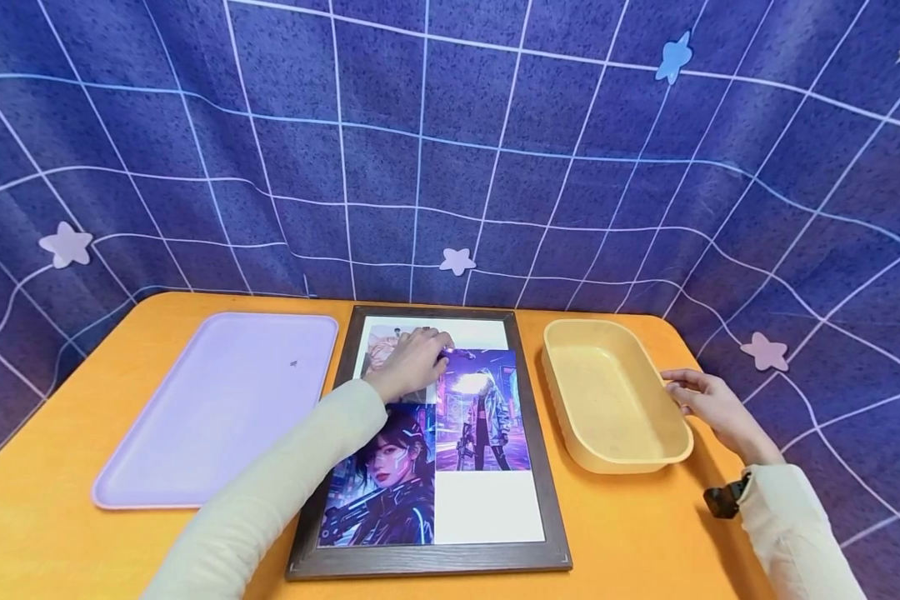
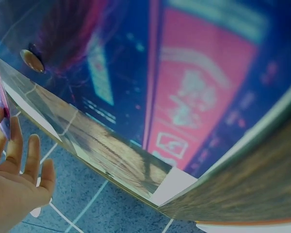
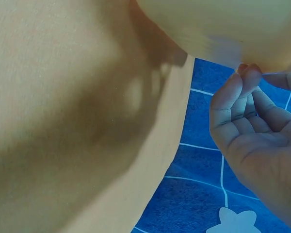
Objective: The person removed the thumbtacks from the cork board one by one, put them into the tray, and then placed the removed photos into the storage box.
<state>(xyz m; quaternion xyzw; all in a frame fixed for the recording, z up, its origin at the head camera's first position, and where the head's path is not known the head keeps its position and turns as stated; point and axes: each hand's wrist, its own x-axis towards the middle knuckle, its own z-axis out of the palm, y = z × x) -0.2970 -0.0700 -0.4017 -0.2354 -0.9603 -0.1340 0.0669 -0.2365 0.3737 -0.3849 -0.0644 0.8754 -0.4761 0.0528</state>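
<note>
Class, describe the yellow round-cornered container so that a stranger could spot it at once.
On the orange tabletop, find the dark-framed rectangular board. Just to its right, by the person's right hand, sits the pale-yellow, round-cornered basin. Its taller walls set it apart from the shallow purple tray.

A glossy purple-and-blue picture (image 1: 487, 425) of a jacketed figure with a gun is over the right half of a dark, wood-grained frame (image 1: 435, 561), its upper left edge pinched by the left hand (image 1: 414, 357), glare hiding the figure's head. White shows below it. Right of the frame, the right hand (image 1: 711, 404) touches an oblong yellow tub (image 1: 607, 400) with rounded corners.
</note>
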